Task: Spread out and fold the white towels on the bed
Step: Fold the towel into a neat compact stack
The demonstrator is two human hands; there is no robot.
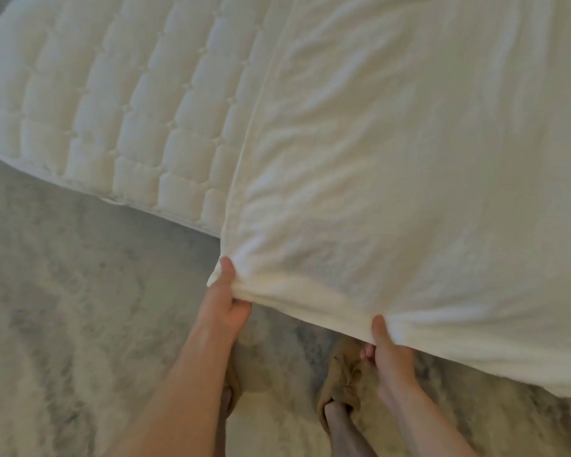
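White towel (409,159) lay spread over quilted bed (112,110), near edge overhanging. Left hand (225,298) pinched its corner; right hand (389,351) pinched near hem, fingers curled under. Tan slippers (342,384) on floor.

We look down on a quilted white bed (112,103) with its rounded corner at upper left. Below it lies a shaggy rug (63,308) of pale grey mottled with cream, softly lit.

A home bedroom: a quilted mattress (112,103) stands on a shaggy grey rug (63,308).
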